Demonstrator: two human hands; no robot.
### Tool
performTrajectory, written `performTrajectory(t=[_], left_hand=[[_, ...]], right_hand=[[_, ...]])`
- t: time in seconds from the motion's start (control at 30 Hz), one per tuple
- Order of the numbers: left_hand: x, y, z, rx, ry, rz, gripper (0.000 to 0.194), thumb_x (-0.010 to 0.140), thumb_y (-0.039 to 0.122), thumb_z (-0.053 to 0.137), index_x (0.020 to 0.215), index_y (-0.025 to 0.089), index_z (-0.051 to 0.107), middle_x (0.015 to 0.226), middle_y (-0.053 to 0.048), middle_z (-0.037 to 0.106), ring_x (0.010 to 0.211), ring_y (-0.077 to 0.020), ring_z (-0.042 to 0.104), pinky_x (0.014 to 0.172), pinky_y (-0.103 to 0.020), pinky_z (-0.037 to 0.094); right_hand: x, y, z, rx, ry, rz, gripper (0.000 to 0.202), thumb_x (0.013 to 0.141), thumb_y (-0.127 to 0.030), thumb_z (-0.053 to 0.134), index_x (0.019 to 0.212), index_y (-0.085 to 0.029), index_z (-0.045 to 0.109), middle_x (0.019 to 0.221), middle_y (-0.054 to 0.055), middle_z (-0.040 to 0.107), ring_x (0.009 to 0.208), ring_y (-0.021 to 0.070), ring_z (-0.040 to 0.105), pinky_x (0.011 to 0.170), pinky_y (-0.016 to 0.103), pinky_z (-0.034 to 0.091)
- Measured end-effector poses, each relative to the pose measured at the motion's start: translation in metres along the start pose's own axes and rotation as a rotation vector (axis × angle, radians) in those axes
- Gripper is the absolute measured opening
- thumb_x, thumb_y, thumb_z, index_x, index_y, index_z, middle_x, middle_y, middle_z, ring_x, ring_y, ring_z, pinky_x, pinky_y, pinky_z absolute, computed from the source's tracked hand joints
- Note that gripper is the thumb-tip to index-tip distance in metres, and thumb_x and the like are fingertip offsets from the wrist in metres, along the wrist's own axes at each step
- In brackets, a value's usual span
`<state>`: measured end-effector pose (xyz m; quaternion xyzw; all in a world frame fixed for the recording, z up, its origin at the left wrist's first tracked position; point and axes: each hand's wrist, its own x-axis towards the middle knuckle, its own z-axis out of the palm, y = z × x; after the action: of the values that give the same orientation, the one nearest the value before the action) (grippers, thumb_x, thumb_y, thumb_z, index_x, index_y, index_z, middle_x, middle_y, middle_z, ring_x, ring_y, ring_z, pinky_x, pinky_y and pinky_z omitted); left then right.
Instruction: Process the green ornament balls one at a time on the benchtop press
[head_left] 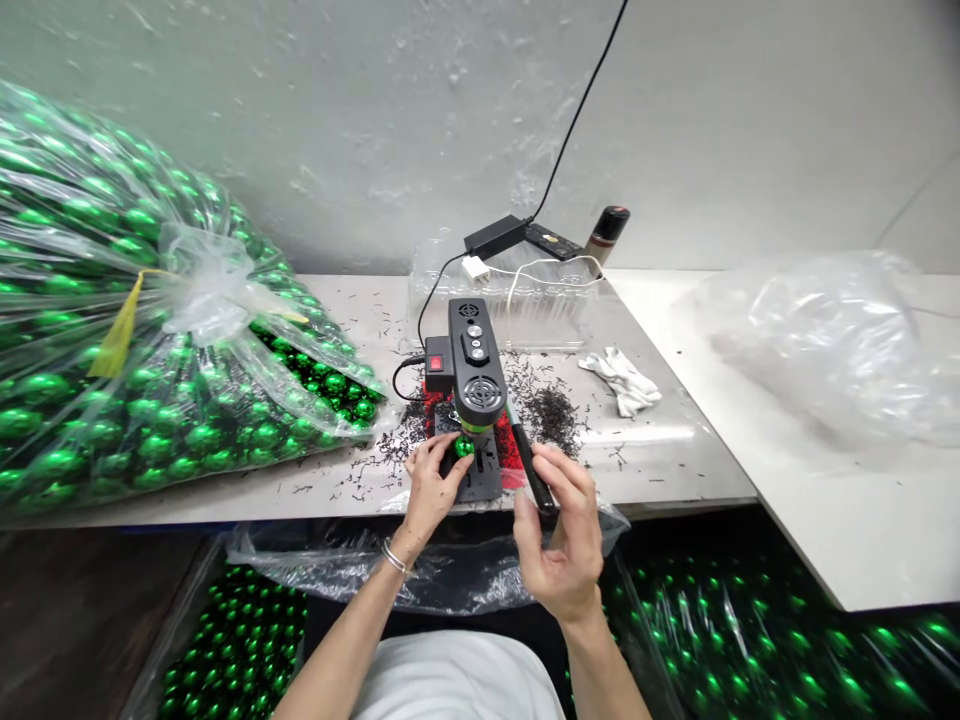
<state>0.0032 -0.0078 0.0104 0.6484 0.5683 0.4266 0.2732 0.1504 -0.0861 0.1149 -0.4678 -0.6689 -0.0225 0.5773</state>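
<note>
A small black machine (477,362) stands on the table, with a red switch on its left side. Under its head, my left hand (435,482) holds a shiny green ball (464,446) between thumb and fingers. My right hand (564,530) is at the black lever (534,472) on the machine's right side, its thumb and fingers around the handle's end. Red material (510,448) and many small black bits (553,416) lie around the machine's base.
A big clear bag of green balls (82,400) fills the left. Behind the machine are a clear plastic tray (540,315), a power adapter (496,236) and a bottle (609,232). White gloves (624,382) lie right; clear plastic (847,350) lies farther right. More balls sit below.
</note>
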Motion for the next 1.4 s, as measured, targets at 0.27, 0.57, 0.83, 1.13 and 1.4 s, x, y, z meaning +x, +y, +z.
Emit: performTrajectory(t=[0.27, 0.57, 0.83, 1.13, 1.4], left_hand=[[-0.002, 0.000, -0.007, 0.076, -0.036, 0.111, 0.027, 0.089, 0.034, 0.067, 0.114, 0.023, 0.067, 0.118, -0.009, 0.071, 0.117, -0.0279, 0.060, 0.110, -0.049, 0.031], [0.003, 0.000, 0.000, 0.064, -0.080, 0.126, 0.030, 0.085, 0.033, 0.073, 0.113, 0.022, 0.070, 0.119, -0.011, 0.073, 0.118, -0.0287, 0.062, 0.115, -0.053, 0.029], [0.005, -0.002, -0.003, 0.017, -0.098, 0.128, 0.030, 0.084, 0.034, 0.073, 0.112, 0.023, 0.072, 0.116, -0.009, 0.075, 0.117, -0.0281, 0.064, 0.116, -0.054, 0.032], [0.004, -0.006, 0.001, 0.016, -0.066, 0.159, 0.032, 0.083, 0.036, 0.075, 0.112, 0.023, 0.073, 0.114, -0.010, 0.075, 0.115, -0.0290, 0.065, 0.113, -0.055, 0.036], [0.003, -0.005, 0.002, 0.005, -0.047, 0.181, 0.031, 0.084, 0.035, 0.073, 0.113, 0.023, 0.072, 0.113, -0.010, 0.075, 0.114, -0.0288, 0.066, 0.113, -0.056, 0.036]], right_hand=[[0.006, 0.000, -0.004, -0.025, -0.005, -0.028, 0.057, 0.085, -0.008, 0.061, 0.139, -0.021, 0.051, 0.126, 0.013, 0.065, 0.119, 0.0261, 0.062, 0.094, 0.046, 0.059], [0.026, 0.003, -0.004, 0.030, -0.041, -0.091, 0.036, 0.089, -0.017, 0.059, 0.125, -0.019, 0.060, 0.109, 0.012, 0.071, 0.105, 0.0252, 0.068, 0.083, 0.043, 0.060], [0.025, 0.014, 0.020, 0.055, -0.024, -0.114, 0.017, 0.093, -0.015, 0.049, 0.080, -0.021, 0.058, 0.075, 0.003, 0.066, 0.069, 0.0149, 0.063, 0.061, 0.028, 0.050], [-0.017, 0.054, 0.050, 0.040, 0.066, -0.257, 0.028, 0.098, -0.021, 0.036, 0.074, -0.022, 0.049, 0.073, 0.002, 0.059, 0.062, 0.0133, 0.050, 0.063, 0.031, 0.046], [-0.031, 0.063, 0.056, 0.053, 0.099, -0.209, 0.029, 0.100, -0.024, 0.033, 0.074, -0.023, 0.047, 0.074, -0.001, 0.059, 0.062, 0.0122, 0.055, 0.075, 0.035, 0.051]])
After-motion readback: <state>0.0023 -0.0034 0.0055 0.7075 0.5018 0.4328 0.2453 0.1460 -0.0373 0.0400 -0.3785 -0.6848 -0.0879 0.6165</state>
